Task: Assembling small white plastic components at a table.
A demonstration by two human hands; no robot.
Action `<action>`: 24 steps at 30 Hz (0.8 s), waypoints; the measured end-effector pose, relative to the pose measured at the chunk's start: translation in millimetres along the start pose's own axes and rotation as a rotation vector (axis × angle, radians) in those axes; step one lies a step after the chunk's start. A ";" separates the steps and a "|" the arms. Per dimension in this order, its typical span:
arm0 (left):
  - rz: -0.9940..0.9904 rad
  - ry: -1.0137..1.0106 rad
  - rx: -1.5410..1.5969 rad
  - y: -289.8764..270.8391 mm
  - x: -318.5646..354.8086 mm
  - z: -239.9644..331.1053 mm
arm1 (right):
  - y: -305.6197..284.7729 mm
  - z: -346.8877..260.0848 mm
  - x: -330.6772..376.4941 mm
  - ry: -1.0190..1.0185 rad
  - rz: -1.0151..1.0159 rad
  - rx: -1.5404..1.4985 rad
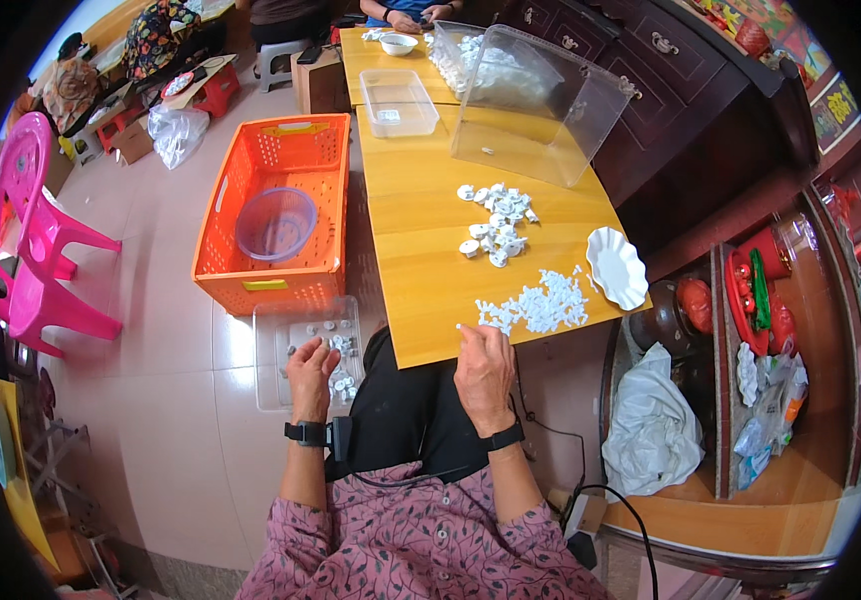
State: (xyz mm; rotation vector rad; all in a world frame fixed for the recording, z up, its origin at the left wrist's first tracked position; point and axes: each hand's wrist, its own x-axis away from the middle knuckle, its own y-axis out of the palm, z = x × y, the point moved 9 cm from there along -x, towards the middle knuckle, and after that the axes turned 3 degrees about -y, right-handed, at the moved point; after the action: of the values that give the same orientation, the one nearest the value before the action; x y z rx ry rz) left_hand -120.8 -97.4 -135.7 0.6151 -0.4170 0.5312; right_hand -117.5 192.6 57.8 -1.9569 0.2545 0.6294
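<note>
My left hand point(311, 378) hangs over a clear plastic box point(269, 392) beside my left knee. Its fingers are loosely bent, with a gap between thumb and fingertips and nothing visible in them. Several small round white parts point(344, 386) lie in that box. At the near edge of the yellow table point(421, 290), my right hand point(484, 375) is closed, pinching a small white plastic piece point(461, 327) at the fingertips. Just beyond it spreads a heap of tiny white pieces point(546, 304). Farther back sits a pile of larger white round parts point(498, 222).
A white scalloped dish point(618, 268) stands at the table's right edge. Clear bins point(531, 130) and a shallow clear tub point(398, 104) are behind. On the left are an orange crate point(213, 268) with a purple basket point(241, 240) and a pink chair point(41, 250). Another person's hands point(406, 20) work at the far end.
</note>
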 end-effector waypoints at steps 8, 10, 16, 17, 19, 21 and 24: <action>-0.177 0.180 -0.163 68.9 34.1 33.2 | 14.3 -9.0 -0.4 -0.064 -0.100 0.076; -0.217 0.238 -0.220 95.4 44.6 39.9 | 12.8 -9.8 0.9 -0.066 -0.095 0.067; -0.434 0.460 -0.516 188.0 57.0 46.1 | 4.6 -16.3 4.5 -0.068 -0.119 0.053; -0.435 0.460 -0.517 199.9 53.4 45.3 | 4.2 -18.2 4.8 -0.076 -0.136 0.049; -0.453 0.614 -0.745 230.5 51.9 46.2 | 2.4 -19.4 5.6 -0.095 -0.140 0.038; -0.459 0.699 -0.827 256.8 47.6 46.1 | 1.3 -19.3 6.3 -0.113 -0.143 0.027; -0.472 0.839 -0.965 291.3 42.6 41.4 | 0.5 -17.0 7.2 -0.147 -0.127 0.018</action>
State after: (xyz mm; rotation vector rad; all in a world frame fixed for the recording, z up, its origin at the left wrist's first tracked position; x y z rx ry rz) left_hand -264.9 92.4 42.1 -0.4559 0.2877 0.0580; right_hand -106.3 178.0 59.4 -1.8827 0.0435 0.6815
